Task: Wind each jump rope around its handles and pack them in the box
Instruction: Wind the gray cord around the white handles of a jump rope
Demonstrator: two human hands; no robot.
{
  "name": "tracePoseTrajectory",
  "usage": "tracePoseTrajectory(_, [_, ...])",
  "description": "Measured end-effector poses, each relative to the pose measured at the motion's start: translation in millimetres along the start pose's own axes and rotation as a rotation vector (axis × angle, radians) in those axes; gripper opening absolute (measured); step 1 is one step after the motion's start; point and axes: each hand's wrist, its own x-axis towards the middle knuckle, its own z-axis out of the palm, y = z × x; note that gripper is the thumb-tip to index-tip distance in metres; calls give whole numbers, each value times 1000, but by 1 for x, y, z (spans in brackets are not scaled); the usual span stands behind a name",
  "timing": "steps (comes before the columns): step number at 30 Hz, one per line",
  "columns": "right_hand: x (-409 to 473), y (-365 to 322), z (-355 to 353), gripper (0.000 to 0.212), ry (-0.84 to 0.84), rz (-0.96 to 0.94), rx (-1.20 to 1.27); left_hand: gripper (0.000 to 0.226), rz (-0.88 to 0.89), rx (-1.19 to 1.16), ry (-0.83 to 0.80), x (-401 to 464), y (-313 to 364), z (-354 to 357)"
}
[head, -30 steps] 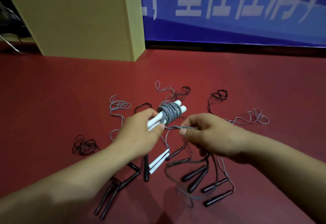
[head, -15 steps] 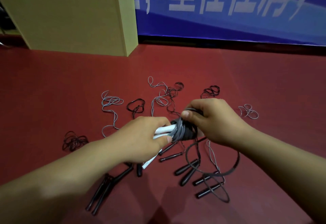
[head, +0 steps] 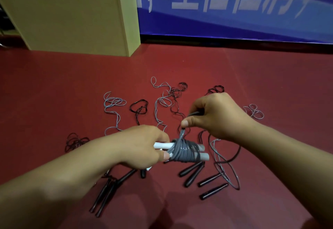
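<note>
Rope point(head: 183, 152) nearly wound on white handles point(head: 163, 145): left hand point(head: 142, 145) grips them, right hand point(head: 214, 115) pinches its tail. Beside it, other ropes point(head: 203, 174) lie loose; box point(head: 72, 14) waits beyond.

Likely a sports hall or event venue — a wide red floor point(head: 54, 88) runs well beyond the fingers point(head: 185, 123) to a blue banner point(head: 234, 21) with large pale characters along the far wall. A plain tan box point(head: 72, 16) stands on the floor up left of them.
</note>
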Motion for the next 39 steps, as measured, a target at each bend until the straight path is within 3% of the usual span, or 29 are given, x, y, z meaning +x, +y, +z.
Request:
tracePoseTrajectory(10, [2,9,0,45,-42,-21,175,22,265,-267,-92,-12,6,-8])
tracePoseTrajectory(15, [0,12,-6,34,-42,13,426,17,411,-656,-107,-17,6,-8])
tracePoseTrajectory(19, [-2,12,-7,26,-77,-4,602,20,471,-956,10,-16,13,-4])
tracePoseTrajectory(21, [-4,7,-3,39,-90,0,603,17,444,-1058,137,-14,15,-3])
tracePoseTrajectory(25, [-9,-14,7,38,-250,86,519,12,312,-1149,388,-7,11,-4])
tracePoseTrajectory(31, [-14,-23,16,22,-402,63,286,22,55,-890,598,3,-10,0])
tracePoseTrajectory(34, [-15,-23,18,12,-376,111,319,24,-80,-793,667,3,-16,-2])
tracePoseTrajectory(39, [-18,-28,15,16,-340,3,277,26,-199,-673,692,7,-24,3])
